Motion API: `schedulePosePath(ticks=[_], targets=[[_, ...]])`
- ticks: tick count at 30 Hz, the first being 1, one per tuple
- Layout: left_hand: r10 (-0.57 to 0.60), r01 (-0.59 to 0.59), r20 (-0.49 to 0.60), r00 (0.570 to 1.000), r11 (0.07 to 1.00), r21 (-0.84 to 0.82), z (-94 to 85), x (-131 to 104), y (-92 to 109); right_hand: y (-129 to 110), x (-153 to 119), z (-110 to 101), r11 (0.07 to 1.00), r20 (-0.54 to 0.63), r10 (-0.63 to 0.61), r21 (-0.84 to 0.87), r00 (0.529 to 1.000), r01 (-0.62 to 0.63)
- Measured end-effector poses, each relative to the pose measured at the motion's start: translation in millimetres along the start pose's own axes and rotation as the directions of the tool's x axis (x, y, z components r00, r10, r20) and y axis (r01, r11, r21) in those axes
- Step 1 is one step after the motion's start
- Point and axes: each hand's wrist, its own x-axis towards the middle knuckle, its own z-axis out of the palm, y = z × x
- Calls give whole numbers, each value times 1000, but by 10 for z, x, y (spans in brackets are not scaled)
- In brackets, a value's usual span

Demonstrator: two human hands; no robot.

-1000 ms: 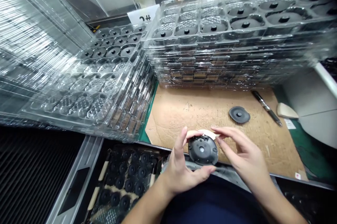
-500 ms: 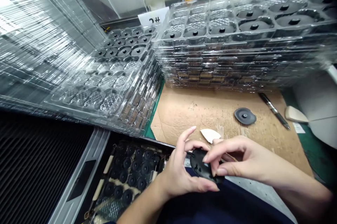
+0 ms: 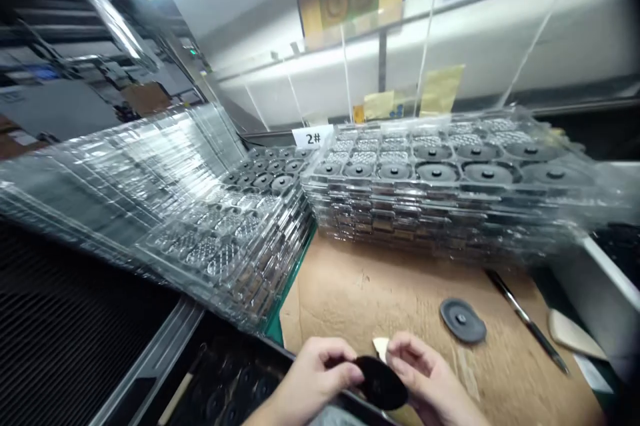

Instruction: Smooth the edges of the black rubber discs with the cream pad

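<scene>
A dark round disc (image 3: 383,383) is held up low in the view, in front of the cardboard. My left hand (image 3: 323,373) pinches its left edge between thumb and fingers. On the disc's right edge, my right hand (image 3: 425,376) has its curled fingers closed. Just behind my right fingertips a small white piece (image 3: 380,346) lies on the cardboard, partly hidden by them. A grey disc with a raised hub (image 3: 461,319) rests flat on the cardboard, to the right of and beyond my hands.
Stacked clear plastic trays (image 3: 400,193) holding dark discs stand behind the cardboard sheet (image 3: 350,286). More tray stacks (image 3: 215,239) stand at the left. A pen (image 3: 527,323) and a pale block (image 3: 575,334) lie at the right. Dark discs fill a tray (image 3: 230,386) below left.
The view has tipped upward, so hands and trays sit lower. The disc now shows a smooth dark face, and my left fingers have closed from a spread hold to a pinch on its edge.
</scene>
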Motion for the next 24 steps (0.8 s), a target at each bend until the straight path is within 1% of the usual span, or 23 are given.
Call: schedulePosePath(ticks=[2, 4, 8, 10, 12, 14, 15, 16, 17, 18, 19, 20, 22, 24], targets=[[-12, 14, -54, 998, 999, 31, -144, -20, 58, 78, 180, 17, 991, 13, -70, -112, 997, 71], [-14, 23, -88, 996, 995, 94, -293, -89, 144, 94, 371, -26, 965, 52, -153, -206, 987, 160], [20, 18, -133, 991, 961, 275, -588, -286, 423, 156, 735, -285, 863, 101, -307, -390, 946, 321], [44, 12, -124, 991, 908, 419, -728, -356, 633, 242, 868, -411, 822, 122, -330, -450, 936, 348], [92, -22, -95, 991, 821, 570, -839, -355, 909, 333, 951, -479, 803, 123, -326, -486, 937, 343], [218, -110, -65, 974, 702, 703, -894, -242, 1253, 396, 992, -493, 796, 116, -315, -509, 942, 329], [321, -170, -50, 946, 621, 765, -894, -132, 1444, 414, 1002, -489, 792, 117, -309, -517, 944, 324], [426, -251, 7, 905, 519, 817, -876, 16, 1640, 425, 1006, -482, 789, 120, -303, -525, 945, 319], [511, -330, 85, 855, 410, 850, -842, 203, 1834, 429, 1007, -476, 785, 123, -297, -533, 947, 316], [581, -394, 170, 796, 283, 875, -797, 424, 2020, 429, 1005, -471, 781, 125, -291, -541, 948, 311], [630, -407, 224, 744, 162, 899, -745, 675, 2190, 426, 1000, -470, 777, 124, -286, -550, 950, 305], [648, -408, 240, 723, 120, 905, -690, 948, 2341, 423, 994, -470, 773, 121, -280, -560, 952, 298], [680, -380, 226, 698, 84, 921, -587, 1521, 2569, 420, 982, -475, 763, 115, -273, -578, 955, 288], [719, -332, 180, 671, 75, 940, -511, 2066, 2695, 426, 978, -480, 753, 117, -275, -591, 954, 289]])
